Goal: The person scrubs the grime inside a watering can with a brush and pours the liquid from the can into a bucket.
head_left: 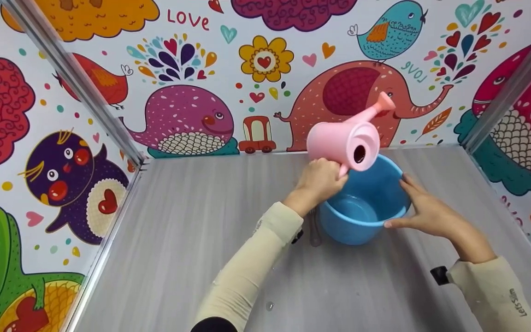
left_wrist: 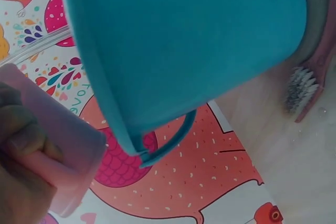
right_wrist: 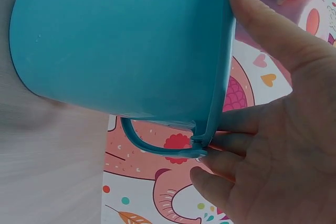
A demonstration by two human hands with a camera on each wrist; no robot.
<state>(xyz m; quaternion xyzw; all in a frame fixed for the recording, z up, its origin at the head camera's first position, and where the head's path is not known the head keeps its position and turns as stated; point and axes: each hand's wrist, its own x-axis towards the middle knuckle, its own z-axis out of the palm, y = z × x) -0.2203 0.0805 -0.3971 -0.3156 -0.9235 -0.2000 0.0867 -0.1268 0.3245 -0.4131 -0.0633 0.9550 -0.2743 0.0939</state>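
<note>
In the head view my left hand (head_left: pixel 320 183) grips the handle of a pink watering can (head_left: pixel 329 137), raised above a light blue bucket (head_left: pixel 351 230). The can lies tilted on its side, its spout up and to the right, its round opening facing me. My right hand (head_left: pixel 431 213) holds the bucket's right rim, thumb at the near edge and fingers farther back. Upright on the table, the bucket shows a shiny bottom inside. Its looped handle (right_wrist: pixel 157 148) appears in the right wrist view, close to my fingertips. A scrub brush (left_wrist: pixel 317 72) with pale bristles lies beside the bucket.
The grey wood-grain table (head_left: pixel 191 230) meets cartoon-printed walls at the back and both sides. Metal frame bars (head_left: pixel 76 83) run along the wall corners. A small wet spot or clear bit (head_left: pixel 269 305) lies near the front.
</note>
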